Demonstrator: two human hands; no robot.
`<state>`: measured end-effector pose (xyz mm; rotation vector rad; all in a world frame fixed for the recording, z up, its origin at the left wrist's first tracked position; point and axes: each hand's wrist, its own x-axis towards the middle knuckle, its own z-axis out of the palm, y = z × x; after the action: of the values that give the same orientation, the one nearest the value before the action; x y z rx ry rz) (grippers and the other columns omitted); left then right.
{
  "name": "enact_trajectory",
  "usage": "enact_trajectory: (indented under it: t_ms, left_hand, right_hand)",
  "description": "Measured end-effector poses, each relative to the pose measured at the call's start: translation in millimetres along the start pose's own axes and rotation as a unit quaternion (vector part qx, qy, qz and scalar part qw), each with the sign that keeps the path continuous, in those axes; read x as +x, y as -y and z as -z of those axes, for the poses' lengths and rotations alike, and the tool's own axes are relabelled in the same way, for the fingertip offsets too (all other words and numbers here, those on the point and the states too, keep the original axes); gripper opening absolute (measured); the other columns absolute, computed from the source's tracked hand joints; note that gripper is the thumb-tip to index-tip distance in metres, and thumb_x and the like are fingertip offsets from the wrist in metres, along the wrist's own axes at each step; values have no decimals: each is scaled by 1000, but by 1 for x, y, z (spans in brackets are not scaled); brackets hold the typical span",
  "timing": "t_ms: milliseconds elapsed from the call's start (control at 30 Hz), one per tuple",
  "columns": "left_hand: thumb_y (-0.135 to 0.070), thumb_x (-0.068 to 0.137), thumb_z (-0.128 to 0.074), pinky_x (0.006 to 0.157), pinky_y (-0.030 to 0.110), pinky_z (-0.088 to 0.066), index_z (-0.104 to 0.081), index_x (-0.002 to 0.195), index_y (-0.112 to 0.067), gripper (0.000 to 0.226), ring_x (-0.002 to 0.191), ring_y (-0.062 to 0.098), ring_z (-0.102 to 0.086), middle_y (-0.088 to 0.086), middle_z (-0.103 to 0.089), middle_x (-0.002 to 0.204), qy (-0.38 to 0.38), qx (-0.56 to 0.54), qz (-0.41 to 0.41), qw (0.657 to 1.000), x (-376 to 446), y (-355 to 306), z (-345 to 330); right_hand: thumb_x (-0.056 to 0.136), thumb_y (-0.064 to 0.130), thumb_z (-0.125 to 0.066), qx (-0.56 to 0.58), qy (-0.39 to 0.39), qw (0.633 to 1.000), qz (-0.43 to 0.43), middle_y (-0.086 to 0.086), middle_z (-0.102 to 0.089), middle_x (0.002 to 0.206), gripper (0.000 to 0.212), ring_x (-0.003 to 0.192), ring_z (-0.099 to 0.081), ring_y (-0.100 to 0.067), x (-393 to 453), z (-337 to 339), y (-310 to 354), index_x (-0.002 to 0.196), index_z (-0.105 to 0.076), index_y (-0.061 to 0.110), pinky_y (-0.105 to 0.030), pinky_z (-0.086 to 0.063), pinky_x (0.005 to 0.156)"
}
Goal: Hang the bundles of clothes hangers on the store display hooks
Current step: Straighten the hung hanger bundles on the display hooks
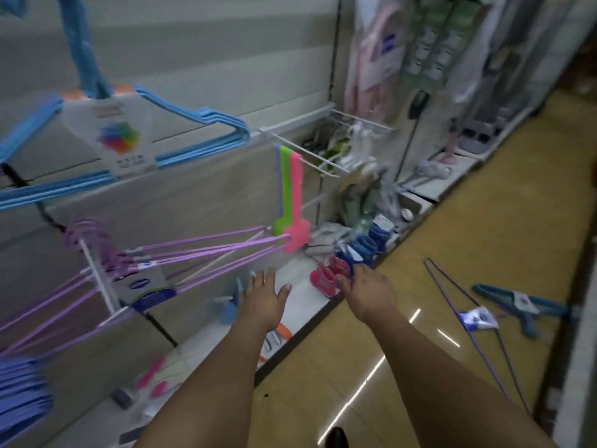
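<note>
Nearest us, both forearms reach forward and down. Our left hand (263, 297) is spread flat, fingers straight, holding nothing; it hovers over the low shelf (300, 279) just right of the purple bundle. Our right hand (366, 291) is also empty, fingers loosely bent, above the shelf's front edge near a pair of pink baby shoes (329, 274). The hands are apart, neither touching a hanger.

The task's things are split. A purple hanger bundle (155, 270) already hangs on a white display hook (97, 276), its necks gathered on the prong so the shoulders fan out toward the aisle. Above it a blue hanger bundle (129, 137) with a cardboard label hangs likewise. At lower left a stack of darker blue hangers (22, 386) shows, too blurred to read.

Two bundles lie on the floor (436, 221) to our right: a thin purple one (475, 321) with a white-blue tag, and beyond it a teal bundle (523, 305). We judge these still want hanging, so the empty hands probably mark a gap between one bundle and the next.

Further out: green and pink plastic pieces (292, 195) hang from a wire hook, blue shoes (371, 240) crowd the shelf, and packaged goods line the panel beyond.
</note>
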<state>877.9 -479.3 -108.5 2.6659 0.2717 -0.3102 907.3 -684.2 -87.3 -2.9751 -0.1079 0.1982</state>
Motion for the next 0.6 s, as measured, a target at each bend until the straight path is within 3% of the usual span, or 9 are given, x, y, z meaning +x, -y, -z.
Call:
enact_trajectory:
  t_ms: [267, 500, 600]
  left_hand:
    - [-50, 100, -26, 118, 44, -16, -10, 154, -20, 63, 147, 27, -8, 7, -7, 161, 58, 46, -103, 992, 15, -117, -49]
    - [-52, 99, -26, 117, 44, -13, -9, 154, -22, 65, 148, 24, -5, 6, -7, 161, 89, 74, -189, 975, 36, -255, -102]
    - [-52, 100, -26, 118, 44, -14, -8, 154, -22, 65, 148, 26, -4, 6, -5, 161, 103, 87, -219, 966, 40, -311, -124]
  right_hand:
    - [100, 53, -24, -16, 3, 992, -125, -11, -56, 127, 57, 115, -53, -30, -33, 19, -118, 125, -49, 9, -37, -37, 96]
    - [100, 52, -26, 10, -14, 972, -236, -9, -57, 125, 54, 116, -53, -29, -45, 41, -256, 121, -51, 9, -39, -34, 100]
    - [98, 56, -21, 16, -25, 961, -275, -8, -60, 122, 59, 112, -55, -28, -46, 47, -317, 120, -54, 12, -37, -37, 95]
